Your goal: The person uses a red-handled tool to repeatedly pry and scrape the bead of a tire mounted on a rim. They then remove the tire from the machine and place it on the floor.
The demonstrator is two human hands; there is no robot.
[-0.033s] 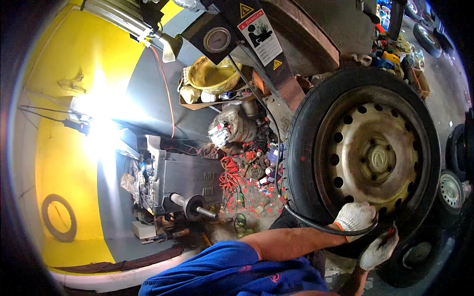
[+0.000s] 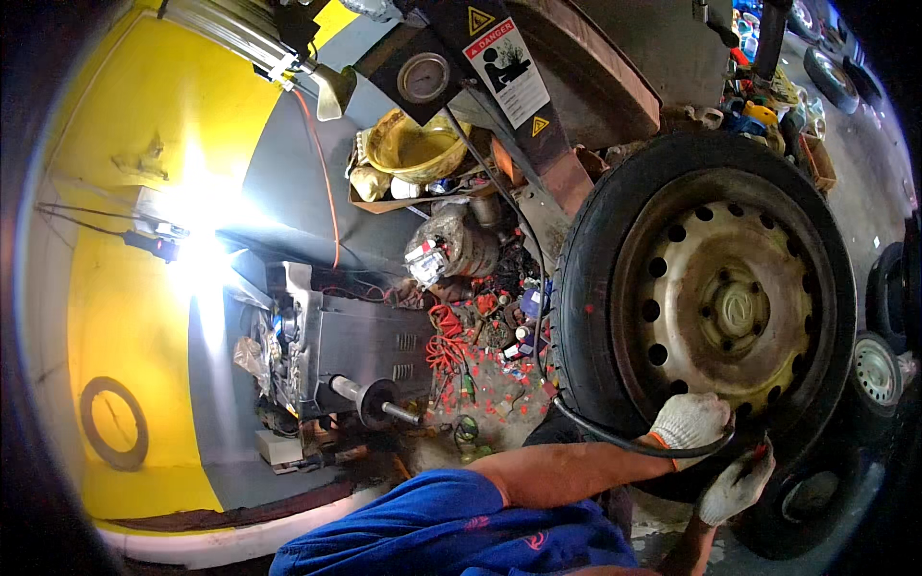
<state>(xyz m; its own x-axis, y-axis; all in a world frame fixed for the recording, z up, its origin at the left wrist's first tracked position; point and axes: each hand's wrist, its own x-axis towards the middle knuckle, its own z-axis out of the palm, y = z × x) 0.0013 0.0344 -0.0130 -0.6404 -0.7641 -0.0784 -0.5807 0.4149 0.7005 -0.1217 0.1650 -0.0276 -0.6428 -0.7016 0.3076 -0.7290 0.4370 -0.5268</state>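
A tyre [image 2: 586,278] on a dull steel wheel [image 2: 711,250] fills the right of the view. My left hand [image 2: 690,429], in a white knit glove, is closed around the end of a black air hose [image 2: 615,440] at the lower part of the rim. My right hand [image 2: 732,490], also gloved, is just below it against the dark tyre, fingers drawn together by a small red bit that I cannot make out. The hose hangs from beside a round pressure gauge [image 2: 423,77] at the top, loops down and runs over my left forearm.
A grey machine [image 2: 360,336] with a shaft stands left, by a yellow-and-grey wall [image 2: 125,288] and bright lamp. A yellow bowl [image 2: 413,154], red coiled hose [image 2: 447,341] and clutter occupy the middle. Other wheels [image 2: 874,370] line the right; a warning-labelled arm [image 2: 567,173] rises above.
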